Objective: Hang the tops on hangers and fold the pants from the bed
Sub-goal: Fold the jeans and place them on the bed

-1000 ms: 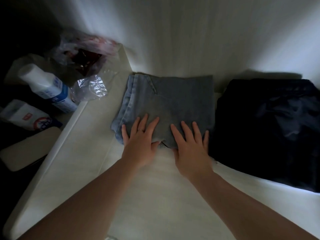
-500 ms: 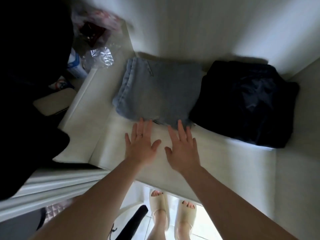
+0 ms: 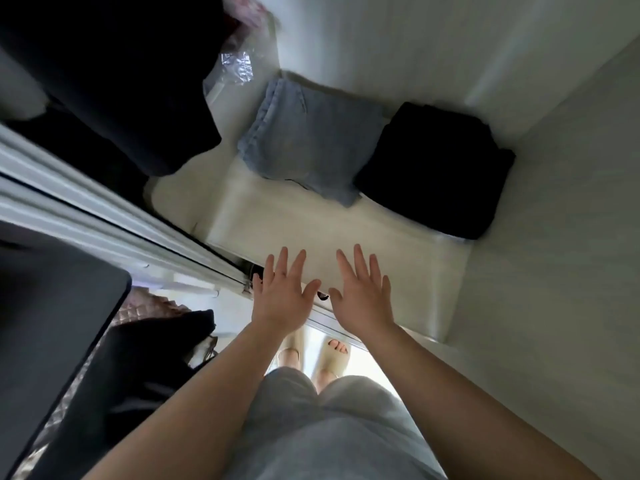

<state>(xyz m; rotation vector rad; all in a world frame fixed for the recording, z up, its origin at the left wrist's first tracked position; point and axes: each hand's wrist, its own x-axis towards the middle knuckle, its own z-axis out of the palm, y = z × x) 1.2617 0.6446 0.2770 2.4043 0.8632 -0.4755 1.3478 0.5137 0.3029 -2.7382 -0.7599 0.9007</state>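
Folded light-blue jeans (image 3: 311, 140) lie at the back of a white closet shelf (image 3: 311, 230). Against their right side sits a folded dark garment (image 3: 436, 168). My left hand (image 3: 282, 294) and my right hand (image 3: 362, 292) hover side by side over the shelf's front edge, palms down, fingers straight and spread. Both hold nothing and are well clear of the jeans.
A dark hanging garment (image 3: 114, 74) fills the upper left, with crinkled plastic bags (image 3: 235, 64) behind it. A sliding-door frame (image 3: 104, 216) runs diagonally at left. The closet wall (image 3: 554, 237) closes the right side. My feet in pale slippers (image 3: 329, 355) stand below the shelf.
Both hands lifted off the folded jeans and drew back toward the shelf's front edge. The view pulled away, so the shelf, door frame and floor came into sight.
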